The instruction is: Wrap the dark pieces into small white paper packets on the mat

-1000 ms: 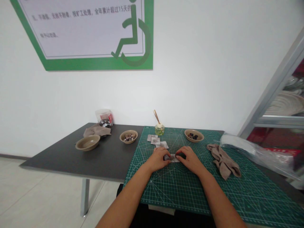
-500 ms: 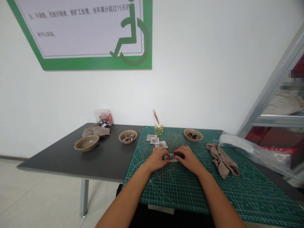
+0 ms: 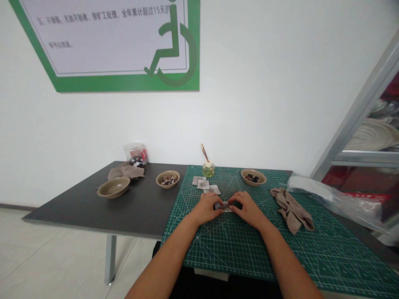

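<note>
Both hands meet over the green cutting mat (image 3: pixel 230 245). My left hand (image 3: pixel 208 208) is closed, thumb and fingers curled at the left side of a small grey-white patterned square (image 3: pixel 225 206) lying on the mat. From the other side my right hand (image 3: pixel 248 208) pinches at its right edge. My fingers partly cover the square, and any smaller piece between the fingertips is too small to make out. Just beyond my left hand lie similar pale squares: a far one (image 3: pixel 197 180), an overlapping one (image 3: pixel 203 184) and a nearer one (image 3: pixel 215 189).
A bowl of dark pieces (image 3: pixel 264 178) and a reed diffuser (image 3: pixel 208 170) stand behind my hands. Brown cloth (image 3: pixel 293 209) and clear plastic (image 3: pixel 330 197) lie right. Leftward on the dark table (image 3: pixel 137 216) are a bowl of stones (image 3: pixel 158 182), another bowl (image 3: pixel 114 189) and a plastic tub (image 3: pixel 136 153).
</note>
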`<state>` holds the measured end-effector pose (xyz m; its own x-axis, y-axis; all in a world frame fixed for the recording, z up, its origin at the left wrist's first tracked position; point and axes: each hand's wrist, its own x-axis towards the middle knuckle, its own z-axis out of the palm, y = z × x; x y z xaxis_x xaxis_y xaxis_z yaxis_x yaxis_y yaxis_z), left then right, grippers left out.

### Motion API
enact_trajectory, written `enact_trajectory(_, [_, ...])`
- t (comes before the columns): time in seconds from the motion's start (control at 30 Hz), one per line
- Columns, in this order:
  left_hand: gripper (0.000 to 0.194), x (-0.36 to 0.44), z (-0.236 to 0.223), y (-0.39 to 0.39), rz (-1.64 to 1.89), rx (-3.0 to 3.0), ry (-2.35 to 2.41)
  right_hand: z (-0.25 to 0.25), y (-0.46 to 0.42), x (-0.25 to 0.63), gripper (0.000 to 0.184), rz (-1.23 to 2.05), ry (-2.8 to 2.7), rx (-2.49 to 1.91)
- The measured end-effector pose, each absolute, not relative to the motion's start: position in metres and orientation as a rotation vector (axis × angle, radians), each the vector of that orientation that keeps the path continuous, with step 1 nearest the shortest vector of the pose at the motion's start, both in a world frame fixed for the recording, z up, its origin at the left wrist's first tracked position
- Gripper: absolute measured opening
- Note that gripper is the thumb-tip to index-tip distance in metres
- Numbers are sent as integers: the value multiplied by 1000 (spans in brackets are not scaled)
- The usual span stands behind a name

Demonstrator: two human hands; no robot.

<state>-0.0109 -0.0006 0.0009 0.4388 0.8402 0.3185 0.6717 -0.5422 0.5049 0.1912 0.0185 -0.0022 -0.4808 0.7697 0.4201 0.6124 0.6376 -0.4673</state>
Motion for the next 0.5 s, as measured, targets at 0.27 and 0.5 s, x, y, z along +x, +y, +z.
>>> enact_trajectory(0.27, [16,-11,3,-2,775,2388,1310,-3,20,193,8,281,-2232,-1122])
enact_trajectory(0.5, [11,-11,4,0,800,2357,1475,-6,26,197,9,193,-2067,-1240])
